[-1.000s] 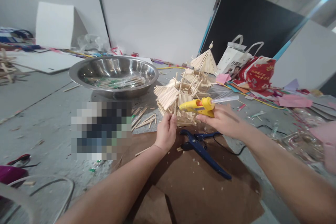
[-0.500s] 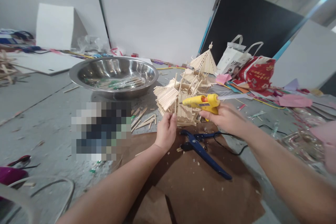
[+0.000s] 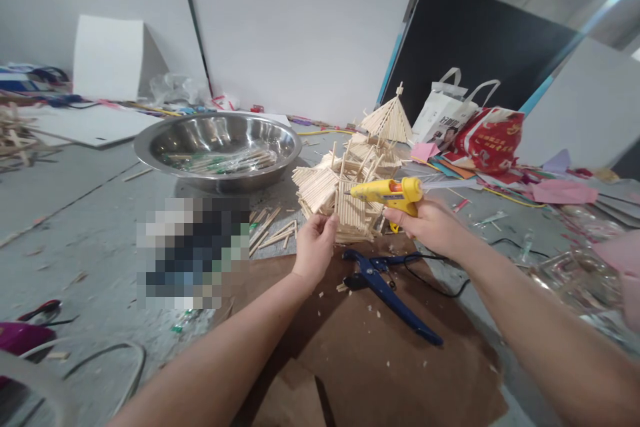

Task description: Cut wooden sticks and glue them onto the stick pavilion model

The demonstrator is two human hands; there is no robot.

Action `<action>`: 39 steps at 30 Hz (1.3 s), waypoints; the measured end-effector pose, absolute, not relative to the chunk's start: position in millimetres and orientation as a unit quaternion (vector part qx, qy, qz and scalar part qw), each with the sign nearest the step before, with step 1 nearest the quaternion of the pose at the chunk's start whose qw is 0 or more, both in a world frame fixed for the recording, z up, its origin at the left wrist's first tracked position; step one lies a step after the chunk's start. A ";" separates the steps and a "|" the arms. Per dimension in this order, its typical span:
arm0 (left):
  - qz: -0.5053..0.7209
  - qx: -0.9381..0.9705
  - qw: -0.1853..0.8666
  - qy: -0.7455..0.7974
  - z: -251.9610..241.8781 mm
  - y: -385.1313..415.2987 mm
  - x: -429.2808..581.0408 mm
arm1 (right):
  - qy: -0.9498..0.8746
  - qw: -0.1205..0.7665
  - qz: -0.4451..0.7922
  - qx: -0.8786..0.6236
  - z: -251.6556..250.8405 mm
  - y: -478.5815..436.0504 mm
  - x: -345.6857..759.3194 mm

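Pointing left in the head view, a yellow glue gun (image 3: 387, 193) is lying nearly level right of centre, its nozzle facing the stick model (image 3: 357, 170) at mid-frame. The right hand (image 3: 434, 227), the nearer to the gun, is wrapping its handle with curled fingers. The left hand (image 3: 314, 250), below and left of the nozzle, is closing thumb and fingers on a thin upright stick (image 3: 337, 205); whether this is standing loose or fixed, one cannot tell.
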State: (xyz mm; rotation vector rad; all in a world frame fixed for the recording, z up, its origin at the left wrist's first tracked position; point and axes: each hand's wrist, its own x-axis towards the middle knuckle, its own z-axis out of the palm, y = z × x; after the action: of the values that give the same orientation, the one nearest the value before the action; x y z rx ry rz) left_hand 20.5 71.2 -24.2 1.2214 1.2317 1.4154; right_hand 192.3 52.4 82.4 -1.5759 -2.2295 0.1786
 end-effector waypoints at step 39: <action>0.569 0.374 0.563 0.468 -5.7 71.5 19.8 | -0.798 0.205 0.039 -0.565 74.5 60.1 181.4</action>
State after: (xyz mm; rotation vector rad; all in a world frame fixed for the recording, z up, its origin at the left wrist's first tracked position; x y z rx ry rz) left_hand 19.8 71.5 -5.7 0.8794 1.1012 1.3400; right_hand 181.4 60.1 74.5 -1.5763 -2.2249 0.1080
